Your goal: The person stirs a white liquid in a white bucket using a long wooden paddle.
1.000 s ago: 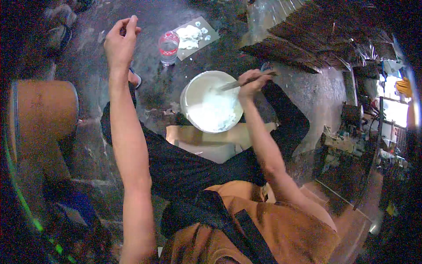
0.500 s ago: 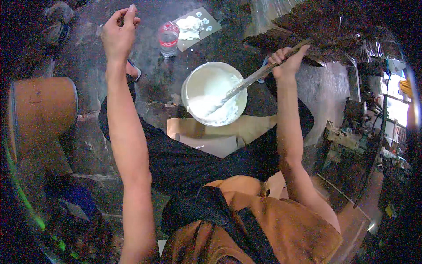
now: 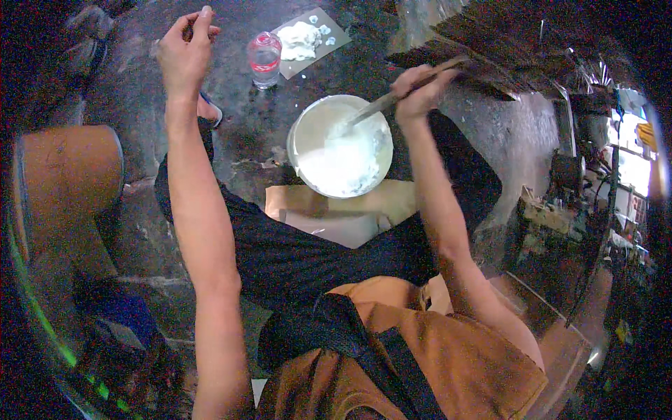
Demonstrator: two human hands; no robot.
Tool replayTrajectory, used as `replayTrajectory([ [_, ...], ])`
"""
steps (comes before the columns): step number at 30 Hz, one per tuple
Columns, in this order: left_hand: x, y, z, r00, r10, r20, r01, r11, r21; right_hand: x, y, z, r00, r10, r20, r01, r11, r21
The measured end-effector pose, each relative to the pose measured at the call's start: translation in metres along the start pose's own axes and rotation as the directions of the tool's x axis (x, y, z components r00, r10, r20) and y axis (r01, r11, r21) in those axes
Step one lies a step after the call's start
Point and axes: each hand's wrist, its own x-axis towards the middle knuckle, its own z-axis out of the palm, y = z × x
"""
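My right hand grips a long wooden stick, slightly blurred. The stick's lower end dips into thick white paste inside a round white bucket between my legs. Up and to the left, my left hand is held in the air with its fingers loosely curled in toward the thumb. I see nothing in it, and it touches nothing. Right of that hand, a clear bottle with red markings stands on the floor. Beside the bottle, a heap of white material lies on a flat sheet.
Flat brown cardboard lies just in front of the bucket, between my legs. A large brown drum is at the left. Dark, shiny sheeting covers the upper right. Shelves with mixed clutter line the right side.
My right hand has swung left with the stick, whose lower end has shifted toward the far side of the bucket. My left hand stays nearly where it was.
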Motion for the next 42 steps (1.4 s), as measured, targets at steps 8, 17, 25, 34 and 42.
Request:
replayTrajectory([
  [8,0.006,-0.021,-0.007,0.999,-0.029,0.023,0.030,0.999,-0.023,-0.011,0.025,0.000,0.870,0.411,-0.271,-0.424,0.905,0.012],
  [17,0.001,-0.012,-0.006,0.998,-0.068,0.016,0.067,0.997,0.036,0.041,-0.091,-0.004,0.948,0.317,0.022,-0.316,0.938,0.144],
  [25,-0.021,0.004,0.002,0.999,-0.018,0.028,0.016,0.997,0.071,-0.047,0.063,-0.022,0.927,0.301,-0.222,-0.277,0.951,0.136],
  [34,-0.043,0.009,-0.008,0.997,0.057,-0.056,-0.057,0.998,-0.006,-0.023,0.009,-0.032,0.895,0.419,-0.156,-0.405,0.907,0.112],
  [42,-0.040,0.003,-0.012,0.999,0.033,-0.034,-0.034,0.999,-0.008,-0.017,-0.046,-0.020,0.972,0.236,0.012,-0.236,0.966,0.102],
])
